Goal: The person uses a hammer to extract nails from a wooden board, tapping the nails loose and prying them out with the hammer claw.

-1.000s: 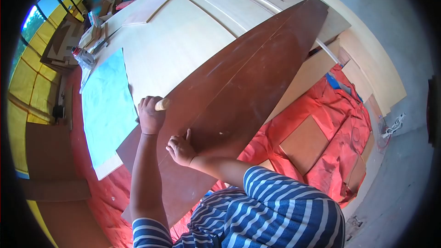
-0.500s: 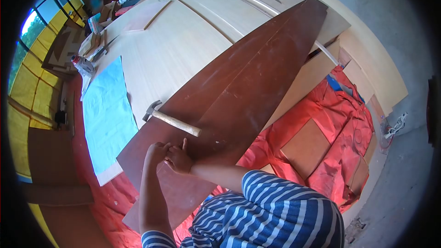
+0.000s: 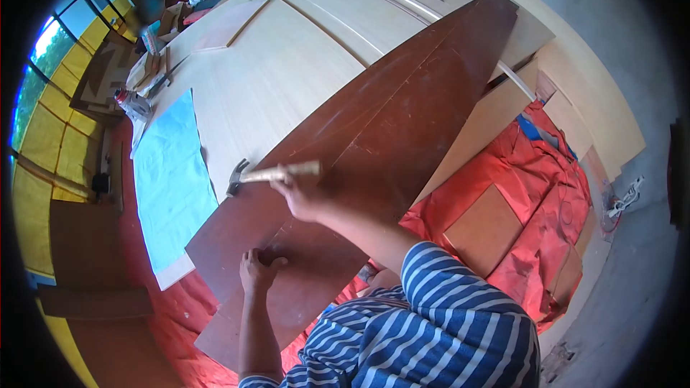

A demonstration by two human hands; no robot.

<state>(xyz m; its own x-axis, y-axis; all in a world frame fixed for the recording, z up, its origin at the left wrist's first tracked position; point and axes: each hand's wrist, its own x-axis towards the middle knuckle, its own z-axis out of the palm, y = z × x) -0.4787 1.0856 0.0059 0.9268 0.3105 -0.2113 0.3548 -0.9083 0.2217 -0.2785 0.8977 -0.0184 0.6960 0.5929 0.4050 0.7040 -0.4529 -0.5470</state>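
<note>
Two-handed, held the hammer (image 3: 262, 174) at the brown board's (image 3: 402, 115) edge, right hand (image 3: 305, 201) clasped round the handle, seemingly for control; rested left hand (image 3: 257, 273) on the board, thumb spread, perhaps for steadying; couldn't tell about anything pinched.

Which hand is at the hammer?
The right hand: its fingers are at the handle of the hammer. The left hand is at the brown board, away from the hammer.
</note>
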